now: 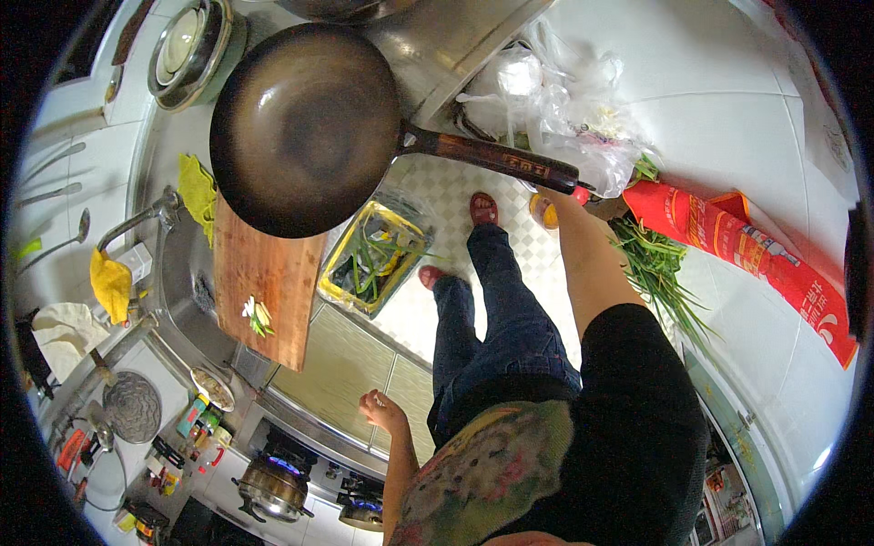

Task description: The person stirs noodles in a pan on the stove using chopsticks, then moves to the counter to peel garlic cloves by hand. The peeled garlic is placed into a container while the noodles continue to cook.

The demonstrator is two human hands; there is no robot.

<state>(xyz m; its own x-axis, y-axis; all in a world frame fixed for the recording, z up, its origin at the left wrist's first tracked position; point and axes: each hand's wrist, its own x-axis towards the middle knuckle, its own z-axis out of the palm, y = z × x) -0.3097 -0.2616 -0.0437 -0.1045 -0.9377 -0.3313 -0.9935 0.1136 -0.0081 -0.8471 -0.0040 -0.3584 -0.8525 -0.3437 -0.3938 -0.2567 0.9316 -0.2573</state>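
Note:
My left hand point(383, 412) hangs in the air in front of the counter, fingers loosely curled, with nothing visible in them. My right forearm point(583, 255) reaches away to a large dark wok point(309, 127). The hand at its end is hidden around the wok's wooden handle point(496, 159) and the plastic bags behind, so its grip does not show. Cut white and green pieces, probably scallion point(258, 316), lie on a wooden cutting board point(264, 273) set across the sink.
A yellow-rimmed bin point(373, 309) holds green stalks. Clear plastic bags point(564, 100) and a red bag point(746, 246) of long greens point(655, 273) are at right. A pot point(273, 487) and a pan point(362, 512) sit over blue flames. A tap point(164, 209) stands by the sink.

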